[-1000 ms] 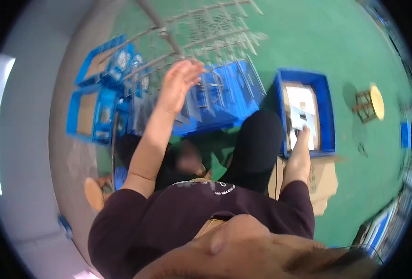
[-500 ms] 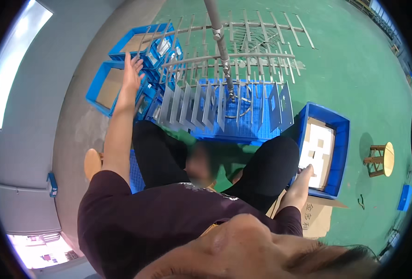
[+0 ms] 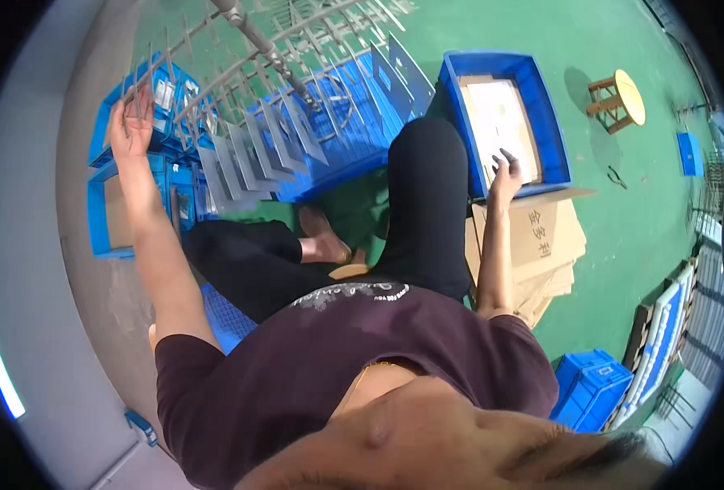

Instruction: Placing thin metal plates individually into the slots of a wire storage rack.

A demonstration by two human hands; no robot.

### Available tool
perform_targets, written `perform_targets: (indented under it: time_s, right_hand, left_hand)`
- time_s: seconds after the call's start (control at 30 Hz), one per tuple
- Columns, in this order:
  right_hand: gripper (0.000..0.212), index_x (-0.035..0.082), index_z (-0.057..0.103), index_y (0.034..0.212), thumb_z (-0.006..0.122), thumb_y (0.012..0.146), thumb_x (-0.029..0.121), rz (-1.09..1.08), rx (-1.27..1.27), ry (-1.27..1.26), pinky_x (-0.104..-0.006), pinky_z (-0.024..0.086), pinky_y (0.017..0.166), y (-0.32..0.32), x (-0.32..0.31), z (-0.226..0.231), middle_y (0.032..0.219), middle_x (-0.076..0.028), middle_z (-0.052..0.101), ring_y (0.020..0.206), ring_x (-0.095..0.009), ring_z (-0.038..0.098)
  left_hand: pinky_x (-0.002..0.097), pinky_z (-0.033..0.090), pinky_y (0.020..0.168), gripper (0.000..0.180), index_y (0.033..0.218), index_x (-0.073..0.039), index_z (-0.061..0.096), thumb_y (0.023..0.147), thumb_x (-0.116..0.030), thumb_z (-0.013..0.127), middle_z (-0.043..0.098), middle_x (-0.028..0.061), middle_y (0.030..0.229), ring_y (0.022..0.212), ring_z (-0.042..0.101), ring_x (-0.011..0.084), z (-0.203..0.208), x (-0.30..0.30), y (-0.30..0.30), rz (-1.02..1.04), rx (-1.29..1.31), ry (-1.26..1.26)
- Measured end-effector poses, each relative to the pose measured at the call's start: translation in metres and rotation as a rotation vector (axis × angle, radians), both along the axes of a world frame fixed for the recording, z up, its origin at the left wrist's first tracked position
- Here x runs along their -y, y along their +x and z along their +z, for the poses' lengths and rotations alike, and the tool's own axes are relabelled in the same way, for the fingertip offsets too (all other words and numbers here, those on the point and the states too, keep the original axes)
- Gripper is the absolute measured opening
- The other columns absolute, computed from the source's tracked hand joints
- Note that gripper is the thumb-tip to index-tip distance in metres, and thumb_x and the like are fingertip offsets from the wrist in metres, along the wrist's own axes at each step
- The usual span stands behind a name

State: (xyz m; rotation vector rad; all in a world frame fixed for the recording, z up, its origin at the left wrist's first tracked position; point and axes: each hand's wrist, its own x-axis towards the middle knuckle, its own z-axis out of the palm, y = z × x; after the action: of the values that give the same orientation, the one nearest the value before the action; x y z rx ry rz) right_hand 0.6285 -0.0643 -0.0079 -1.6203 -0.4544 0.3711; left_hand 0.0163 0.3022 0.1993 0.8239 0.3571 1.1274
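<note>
"Hanging over the deep-blue rectangular plastic bin, right of the grey metal hanging rack, your right hand has its fingers loosely parted, with nothing gripped that I can see. Whether a fingertip touches the flat white sheet-like pieces lying inside, I cannot tell."

"And what of your left hand?"

"It is at the rack's left end, beside the outer prongs, palm open and fingers spread, closed on nothing visible. It may be brushing a prong; the contact isn't clear."

"Where do you have the flat grey rectangular metal plates?"

"Several hang in a row on the rack's near side, left of its pole; two more hang near its right end."

"How would you do this reach well?"

"I'd have you come at one edge of a piece, fingers beneath and thumb above, so that neighbouring pieces don't scrape. Mind your black-trousered right knee, near the rack's right end; it could catch whatever you lift. Keep your left hand light near the prongs, since a bump might set the plates knocking."
</note>
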Motion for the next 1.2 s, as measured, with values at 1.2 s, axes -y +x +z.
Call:
perform_targets:
  time_s: [1.2]
  right_hand:
    - [0.04,-0.005,0.046,0.118,0.041,0.084,0.016,0.602,0.662,-1.001,-0.0423,0.048,0.081,-0.023,0.034,-0.228,0.108,-0.025,0.056,0.093,-0.037,0.058]
  left_hand:
    - [0.0408,0.047,0.082,0.019,0.102,-0.005,0.055,0.089,-0.019,0.056,0.059,0.0192,0.108,0.094,0.058,0.0287,0.013,-0.022,-0.024,0.088,-0.229,-0.325]
